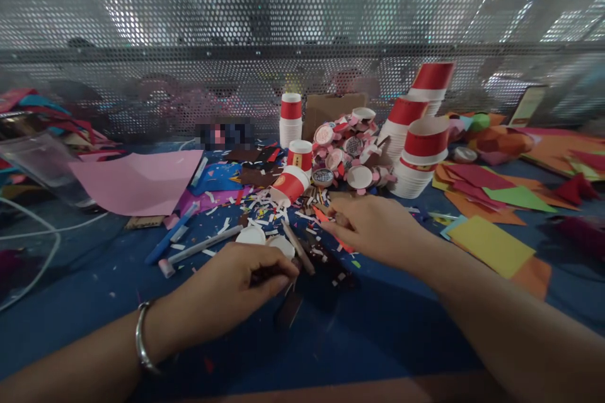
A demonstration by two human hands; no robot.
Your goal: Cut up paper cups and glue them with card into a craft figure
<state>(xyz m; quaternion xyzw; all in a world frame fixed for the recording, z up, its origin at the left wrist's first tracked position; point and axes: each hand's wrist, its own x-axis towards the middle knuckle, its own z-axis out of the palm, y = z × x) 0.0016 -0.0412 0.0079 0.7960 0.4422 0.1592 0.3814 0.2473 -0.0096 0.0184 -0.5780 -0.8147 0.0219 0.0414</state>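
My left hand (236, 286), with a silver bangle at the wrist, is closed in a pinch low over the blue table. Whatever lies between its fingertips is hidden or too small to name. Two white round discs (250, 236) lie just behind it, and a thin pale stick (299, 247) lies beside its fingertips. Further right, my right hand (366, 227) has its fingers curled down at an orange piece (344, 243) among dark paper scraps. I cannot make out what those fingers hold. A red and white paper cup (290, 186) lies tipped over behind both hands.
Stacked paper cups (413, 167) stand at the back right, beside a heap of small paper-decorated cup pieces (335, 154). Pink paper (142, 179) and a blue pen (171, 234) lie left. Coloured sheets (491, 242) lie right. A perforated metal screen (302, 12) rises behind.
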